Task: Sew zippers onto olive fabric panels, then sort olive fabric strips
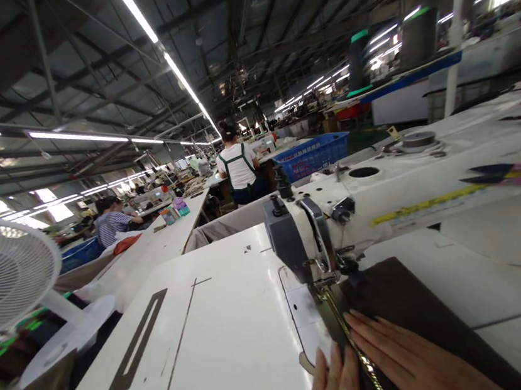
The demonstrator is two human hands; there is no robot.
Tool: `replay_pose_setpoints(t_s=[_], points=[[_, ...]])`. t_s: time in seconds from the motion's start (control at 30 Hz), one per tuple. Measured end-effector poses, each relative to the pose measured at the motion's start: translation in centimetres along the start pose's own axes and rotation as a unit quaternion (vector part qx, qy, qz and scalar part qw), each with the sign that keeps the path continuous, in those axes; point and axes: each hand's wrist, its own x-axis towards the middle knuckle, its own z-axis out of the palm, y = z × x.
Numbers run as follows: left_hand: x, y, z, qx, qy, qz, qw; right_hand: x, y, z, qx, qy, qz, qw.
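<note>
A dark olive piece of fabric (414, 306) lies flat under the needle area of a white and grey sewing machine (301, 234). Along its left edge runs a zipper (362, 354) with shiny gold teeth, reaching up to the presser foot. My right hand (403, 354) rests flat on the fabric just right of the teeth, fingers stretched toward the machine. To the left of the zipper, my left hand (336, 380) lies with fingers extended over the fabric's edge; the frame's lower border cuts off the rest of it.
On the white table (229, 325) lies a dark slotted strip (136, 343). A white fan (9, 276) stands at left. Pink-handled snips (509, 174) and a yellow tape measure (427, 205) are on the machine arm. Beyond are a blue crate (313, 157) and seated people.
</note>
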Motion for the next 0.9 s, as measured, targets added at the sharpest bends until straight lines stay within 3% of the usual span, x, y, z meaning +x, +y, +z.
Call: replay_pose_setpoints(t_s=[0.1, 0.2, 0.3, 0.53, 0.77, 0.9], points=[[0.7, -0.1, 0.0, 0.039, 0.084, 0.071, 0.993, -0.1, -0.1, -0.3, 0.013, -0.002, 0.014, 1.000], [2.0, 0.0, -0.7, 0.088, 0.117, 0.142, 0.979, 0.0, -0.2, -0.5, -0.016, -0.016, 0.009, 1.000], [3.4, 0.3, -1.5, 0.108, 0.151, 0.129, 0.974, 0.3, -0.2, -0.4, -0.060, -0.024, -0.006, 0.998], [4.4, -0.8, -2.4, 0.048, 0.097, 0.139, 0.984, 1.4, 0.4, -0.6, -0.058, -0.031, -0.008, 0.998], [3.5, -2.2, -1.3, 0.022, 0.052, 0.113, 0.992, 1.9, 0.9, -0.2, -0.046, -0.023, 0.002, 0.999], [4.0, -2.4, -1.0, 0.002, 0.055, 0.084, 0.995, 1.7, 1.1, 0.6, -0.022, -0.005, 0.024, 0.999]])
